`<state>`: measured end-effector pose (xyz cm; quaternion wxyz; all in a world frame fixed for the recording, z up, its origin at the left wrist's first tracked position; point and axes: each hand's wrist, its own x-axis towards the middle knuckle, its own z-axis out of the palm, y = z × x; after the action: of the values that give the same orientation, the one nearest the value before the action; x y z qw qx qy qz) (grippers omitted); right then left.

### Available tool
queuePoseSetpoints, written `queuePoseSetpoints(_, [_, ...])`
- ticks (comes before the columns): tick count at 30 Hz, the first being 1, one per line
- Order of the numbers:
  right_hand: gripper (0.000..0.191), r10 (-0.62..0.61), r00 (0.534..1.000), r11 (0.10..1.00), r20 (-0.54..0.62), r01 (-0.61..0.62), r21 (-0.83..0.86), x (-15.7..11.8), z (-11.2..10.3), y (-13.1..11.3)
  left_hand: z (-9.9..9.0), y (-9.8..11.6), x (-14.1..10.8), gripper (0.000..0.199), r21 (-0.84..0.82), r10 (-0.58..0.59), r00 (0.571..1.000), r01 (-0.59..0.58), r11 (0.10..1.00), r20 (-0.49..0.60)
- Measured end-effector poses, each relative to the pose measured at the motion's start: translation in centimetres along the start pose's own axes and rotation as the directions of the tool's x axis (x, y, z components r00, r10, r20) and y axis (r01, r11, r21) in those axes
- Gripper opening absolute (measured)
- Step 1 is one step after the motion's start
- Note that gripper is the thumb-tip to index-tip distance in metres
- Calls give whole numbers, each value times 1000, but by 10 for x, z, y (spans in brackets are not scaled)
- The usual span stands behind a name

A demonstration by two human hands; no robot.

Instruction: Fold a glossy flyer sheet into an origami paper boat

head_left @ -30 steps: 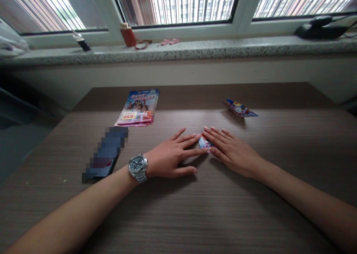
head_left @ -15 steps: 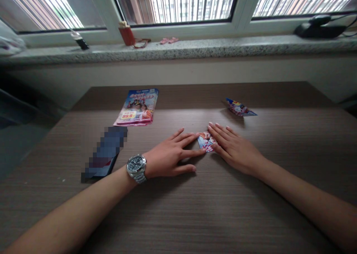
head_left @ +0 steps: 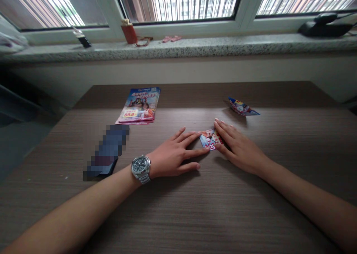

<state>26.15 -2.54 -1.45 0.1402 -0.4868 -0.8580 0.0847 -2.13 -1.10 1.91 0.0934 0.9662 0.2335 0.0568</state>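
A small folded piece of printed paper (head_left: 208,138) lies flat on the brown table (head_left: 178,209). My left hand (head_left: 178,153), with a metal watch (head_left: 141,165) on its wrist, has its fingers spread, two fingertips touching the paper's left side. My right hand (head_left: 237,146) lies with its fingers stretched out over the paper's right part and hides some of it. Beyond my right hand, a folded paper piece (head_left: 242,107) with pointed ends rests on the table.
A stack of printed leaflets (head_left: 139,105) lies at the back left, and a dark, pixelated flat object (head_left: 107,150) is nearer me. The stone windowsill (head_left: 212,47) behind the table bears a red container (head_left: 129,32), pink pieces (head_left: 171,39) and a black device (head_left: 325,26).
My right hand has slid slightly right, so more of the small paper shows between my hands. My left hand stays at the paper's left side. The whole view has shifted a little.
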Motion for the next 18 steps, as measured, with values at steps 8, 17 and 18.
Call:
queuePoseSetpoints(8, [58,-136,988,991,67,135,20,-5,-10,4,6,6,3,51,19,-32,998,33,999,-46])
queuePoseSetpoints(17, [55,-8,999,1000,43,8,-6,-2,-3,5,5,5,3,51,19,-27,999,28,999,-43])
queuePoseSetpoints(18, [55,5,999,1000,35,-5,0,-2,-3,5,5,5,4,51,18,-29,999,29,999,-43])
